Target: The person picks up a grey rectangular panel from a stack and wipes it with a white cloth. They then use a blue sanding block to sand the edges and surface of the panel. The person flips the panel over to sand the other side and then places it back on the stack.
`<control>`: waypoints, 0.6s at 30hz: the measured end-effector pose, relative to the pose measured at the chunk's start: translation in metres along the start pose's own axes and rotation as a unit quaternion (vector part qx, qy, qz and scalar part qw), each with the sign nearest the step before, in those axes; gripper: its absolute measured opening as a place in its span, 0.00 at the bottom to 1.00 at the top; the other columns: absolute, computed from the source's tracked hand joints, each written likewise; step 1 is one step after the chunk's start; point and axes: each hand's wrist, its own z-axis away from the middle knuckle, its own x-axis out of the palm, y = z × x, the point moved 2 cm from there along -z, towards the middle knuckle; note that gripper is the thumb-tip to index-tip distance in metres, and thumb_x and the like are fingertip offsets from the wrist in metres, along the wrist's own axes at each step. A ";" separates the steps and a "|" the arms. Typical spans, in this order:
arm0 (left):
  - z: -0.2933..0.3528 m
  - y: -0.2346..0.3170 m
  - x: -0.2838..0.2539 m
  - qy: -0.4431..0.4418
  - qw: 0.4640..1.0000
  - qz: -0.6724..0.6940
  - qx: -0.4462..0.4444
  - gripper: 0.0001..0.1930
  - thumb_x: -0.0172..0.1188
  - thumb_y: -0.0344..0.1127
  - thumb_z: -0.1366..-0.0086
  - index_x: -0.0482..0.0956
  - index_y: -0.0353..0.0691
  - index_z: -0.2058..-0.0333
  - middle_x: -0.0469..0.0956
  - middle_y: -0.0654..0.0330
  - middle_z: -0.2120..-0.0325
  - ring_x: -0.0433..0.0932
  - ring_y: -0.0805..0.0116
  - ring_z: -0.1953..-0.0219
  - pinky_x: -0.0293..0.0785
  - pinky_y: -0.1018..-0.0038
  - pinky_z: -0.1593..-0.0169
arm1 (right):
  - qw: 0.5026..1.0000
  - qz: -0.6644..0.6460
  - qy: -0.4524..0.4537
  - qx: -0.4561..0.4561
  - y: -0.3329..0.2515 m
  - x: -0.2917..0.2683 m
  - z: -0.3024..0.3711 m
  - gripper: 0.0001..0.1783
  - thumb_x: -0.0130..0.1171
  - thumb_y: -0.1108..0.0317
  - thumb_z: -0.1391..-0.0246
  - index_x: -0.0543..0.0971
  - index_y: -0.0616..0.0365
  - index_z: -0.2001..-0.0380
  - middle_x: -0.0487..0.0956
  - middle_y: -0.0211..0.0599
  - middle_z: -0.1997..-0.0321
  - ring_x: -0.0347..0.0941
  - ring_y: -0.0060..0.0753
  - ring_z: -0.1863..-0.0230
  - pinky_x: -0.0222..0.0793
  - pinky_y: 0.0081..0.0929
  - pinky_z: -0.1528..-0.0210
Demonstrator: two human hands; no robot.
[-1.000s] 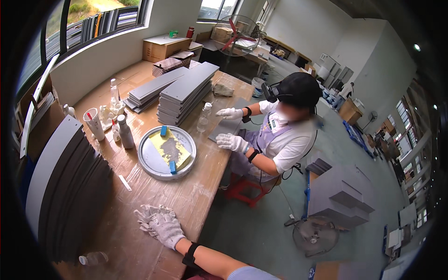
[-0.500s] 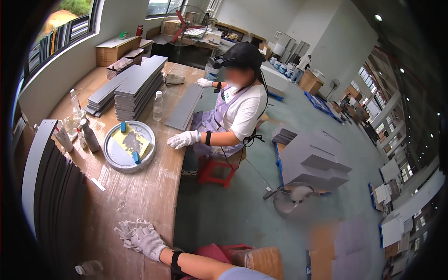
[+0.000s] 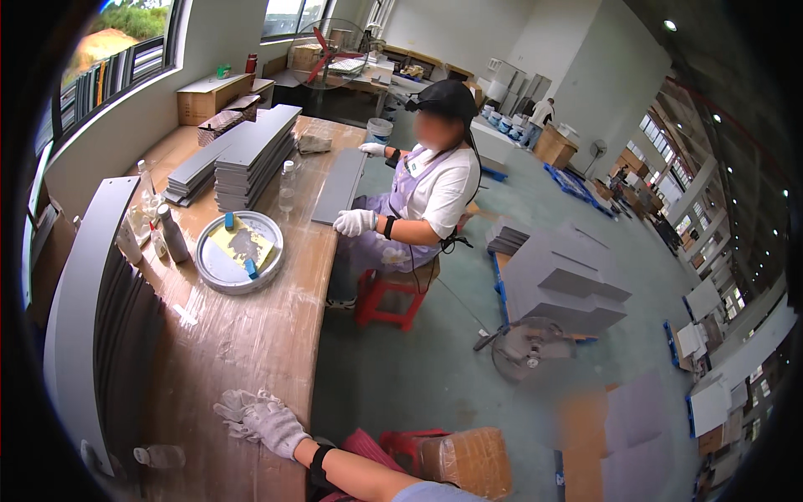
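My left hand (image 3: 259,422), in a white knit glove with a black wrist strap, lies flat with fingers spread on the plastic-covered wooden table (image 3: 251,343) near its front edge and holds nothing. My right hand is out of the picture. Further along the table sits a round metal tray (image 3: 209,268) with yellow and blue pieces in it. Beyond it a seated co-worker (image 3: 431,188) in white gloves holds a long grey panel (image 3: 340,184) flat on the table.
Stacks of grey panels (image 3: 251,155) stand at the table's far end, bottles (image 3: 171,234) left of the tray. Large grey sheets (image 3: 88,318) lean at the left. On the floor: a red stool (image 3: 389,293), a fan (image 3: 527,351), a panel pile (image 3: 560,280), a cardboard box (image 3: 468,456).
The view has swung to the right and the table now sits further left. My left hand stays flat on the table. The co-worker's hands shifted along the grey panel.
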 end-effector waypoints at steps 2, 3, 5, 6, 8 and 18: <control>0.025 -0.009 0.005 0.010 1.000 -0.018 0.007 0.09 0.61 0.39 0.32 0.79 0.39 0.64 0.79 0.59 0.72 0.74 0.64 0.72 0.72 0.67 0.67 | 0.994 -0.109 -0.009 0.024 0.007 -0.008 0.001 0.25 0.46 0.68 0.31 0.66 0.56 0.32 0.71 0.43 0.32 0.70 0.40 0.36 0.66 0.34 0.35; 0.038 -0.014 0.010 0.015 0.999 -0.034 0.011 0.09 0.61 0.39 0.32 0.79 0.40 0.65 0.78 0.59 0.72 0.74 0.65 0.72 0.72 0.67 0.67 | 0.977 -0.207 -0.005 0.046 0.015 -0.012 0.001 0.25 0.46 0.69 0.30 0.66 0.57 0.32 0.70 0.43 0.32 0.70 0.39 0.36 0.67 0.33 0.35; 0.085 -0.028 0.057 0.149 0.985 -0.079 0.035 0.07 0.59 0.37 0.34 0.79 0.42 0.69 0.76 0.66 0.76 0.73 0.71 0.73 0.71 0.71 0.68 | 0.860 -0.500 0.045 0.091 0.043 -0.026 0.010 0.23 0.48 0.71 0.31 0.68 0.61 0.34 0.72 0.43 0.34 0.72 0.35 0.38 0.69 0.29 0.38; 0.083 -0.043 0.020 0.150 0.984 -0.082 0.046 0.06 0.59 0.36 0.35 0.78 0.43 0.70 0.75 0.67 0.76 0.73 0.73 0.73 0.70 0.72 0.68 | 0.750 -0.649 0.081 0.103 0.059 -0.037 0.017 0.22 0.50 0.72 0.32 0.69 0.63 0.36 0.74 0.43 0.36 0.74 0.33 0.41 0.71 0.28 0.40; 0.099 -0.067 -0.023 0.129 0.987 -0.090 0.036 0.05 0.59 0.35 0.37 0.78 0.44 0.73 0.73 0.70 0.78 0.71 0.76 0.74 0.68 0.75 0.68 | 0.700 -0.682 0.104 0.184 0.086 -0.076 0.041 0.20 0.56 0.72 0.34 0.73 0.65 0.41 0.78 0.41 0.42 0.77 0.29 0.48 0.74 0.23 0.47; 0.157 -0.170 -0.072 0.071 0.983 -0.122 -0.118 0.10 0.59 0.32 0.40 0.71 0.48 0.80 0.66 0.73 0.81 0.63 0.78 0.78 0.59 0.75 0.70 | 0.979 -0.196 0.048 -0.013 -0.020 -0.190 0.029 0.25 0.68 0.49 0.49 0.84 0.54 0.53 0.82 0.46 0.60 0.79 0.49 0.55 0.74 0.39 0.51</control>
